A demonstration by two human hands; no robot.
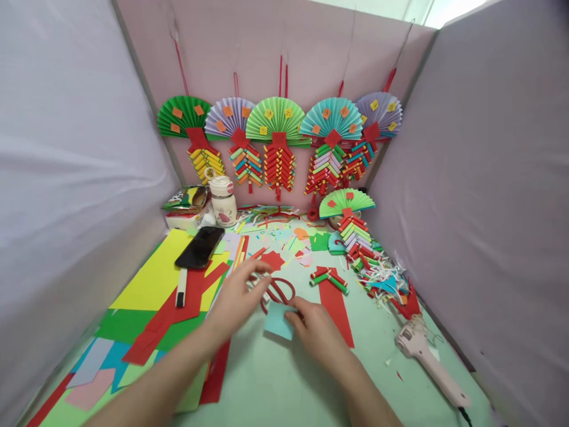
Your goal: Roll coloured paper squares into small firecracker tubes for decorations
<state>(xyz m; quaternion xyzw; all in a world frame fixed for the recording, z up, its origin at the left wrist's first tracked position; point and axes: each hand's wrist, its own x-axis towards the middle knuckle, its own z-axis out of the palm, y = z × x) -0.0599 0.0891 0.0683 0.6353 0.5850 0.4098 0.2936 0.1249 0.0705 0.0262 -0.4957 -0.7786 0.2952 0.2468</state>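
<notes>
My right hand (313,326) pinches a light blue paper square (276,320) at its right edge, low over the pale green table. Just left of it, my left hand (242,290) is held with thumb and curved fingers apart, nothing visible between them. Scissors with red loop handles (284,287) lie beyond the blue square, between my hands; their blades are mostly hidden. Right of my hands lies a red paper strip (334,308) with several small rolled paper tubes (329,280) in red and green at its top.
On the left are coloured paper sheets (144,279), a black phone (201,247) and a utility knife (181,287). A white bottle (223,201) stands behind. Paper scraps (386,276) and a glue gun (431,365) lie right. Folded paper fans (279,118) hang on the back wall.
</notes>
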